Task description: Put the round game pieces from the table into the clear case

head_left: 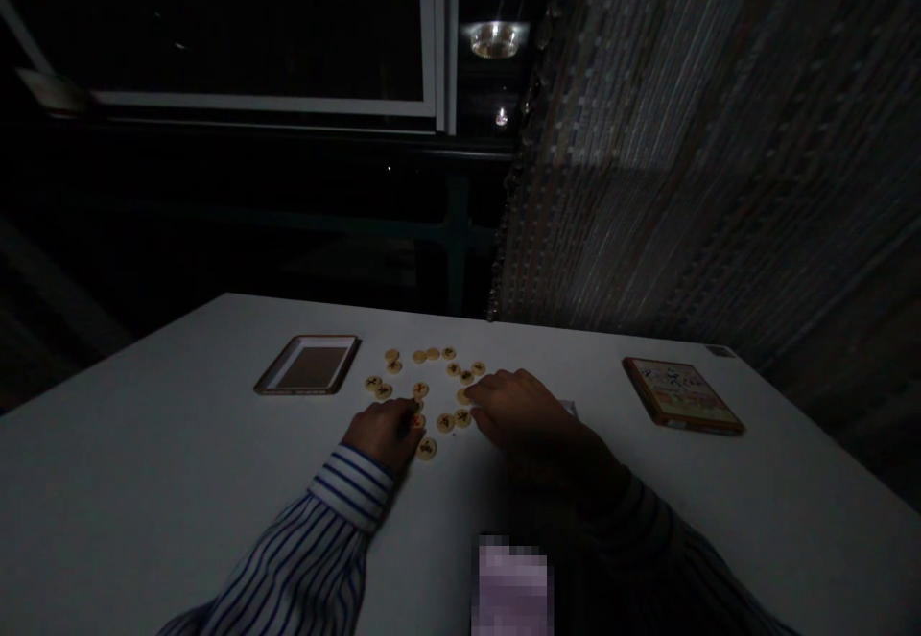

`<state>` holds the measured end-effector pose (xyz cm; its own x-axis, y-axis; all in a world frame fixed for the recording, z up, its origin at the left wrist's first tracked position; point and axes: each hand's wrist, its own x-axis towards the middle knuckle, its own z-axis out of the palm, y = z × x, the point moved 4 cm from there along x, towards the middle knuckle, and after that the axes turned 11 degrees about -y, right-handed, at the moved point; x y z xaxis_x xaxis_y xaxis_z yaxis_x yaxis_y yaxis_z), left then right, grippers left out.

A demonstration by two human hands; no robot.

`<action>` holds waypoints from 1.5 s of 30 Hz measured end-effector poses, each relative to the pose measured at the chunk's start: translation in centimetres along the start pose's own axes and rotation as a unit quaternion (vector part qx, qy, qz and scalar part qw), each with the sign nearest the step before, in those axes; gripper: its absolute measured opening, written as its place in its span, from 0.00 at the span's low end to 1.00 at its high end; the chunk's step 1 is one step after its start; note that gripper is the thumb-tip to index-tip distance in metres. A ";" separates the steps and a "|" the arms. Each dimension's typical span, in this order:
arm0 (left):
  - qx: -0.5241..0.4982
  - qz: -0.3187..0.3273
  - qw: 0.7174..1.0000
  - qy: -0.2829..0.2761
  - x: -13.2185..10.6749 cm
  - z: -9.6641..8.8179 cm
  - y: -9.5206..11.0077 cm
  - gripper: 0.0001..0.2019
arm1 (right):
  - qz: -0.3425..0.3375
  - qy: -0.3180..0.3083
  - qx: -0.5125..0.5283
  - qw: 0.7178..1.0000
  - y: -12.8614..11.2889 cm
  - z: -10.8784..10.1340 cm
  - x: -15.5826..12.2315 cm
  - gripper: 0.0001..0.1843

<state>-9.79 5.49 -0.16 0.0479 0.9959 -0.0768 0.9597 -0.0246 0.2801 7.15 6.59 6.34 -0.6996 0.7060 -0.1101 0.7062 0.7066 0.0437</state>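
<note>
Left hand: low over the table (pixel 179 482), reaching forward from a striped sleeve (pixel 288 550), back of the hand (pixel 381 433) up, fingers curled inward beside the red-marked discs; whether they grip one, I cannot tell.
Right hand: comes in from the right, wrist bent, hand (pixel 529 408) angled left, fingers bent down at a plain-looking disc (pixel 462 395); how far they part, or whether they hold it, cannot be told.
Discs: the round pieces (pixel 427 449) lie loosely scattered between and beyond the hands.
Disc writing: single characters, mostly black, some red; too small to read.
Box: far right, its face (pixel 682 391) bearing dark, illegible characters.
Tray: left of the discs (pixel 317 367).
</note>
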 end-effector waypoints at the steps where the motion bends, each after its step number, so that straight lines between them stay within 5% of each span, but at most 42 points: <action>1: -0.002 0.002 1.000 0.001 0.0 0.0 0.0 0.16 | 0.000 -0.001 -0.001 1.000 0.0 0.0 0.0 0.14; 30: -0.014 0.028 0.999 0.010 0.6 0.9 -0.8 0.16 | 0.005 -0.002 -0.003 1.000 0.1 0.1 -0.1 0.14; 45: -0.031 0.097 0.988 0.114 0.7 0.7 -1.2 0.14 | -0.001 0.009 -0.001 1.000 0.0 0.0 -0.2 0.14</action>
<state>-10.70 6.13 -1.23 0.1581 0.9670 0.1996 0.9194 -0.2179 0.3274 7.30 6.50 6.37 -0.7022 0.7059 -0.0932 0.7052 0.7075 0.0463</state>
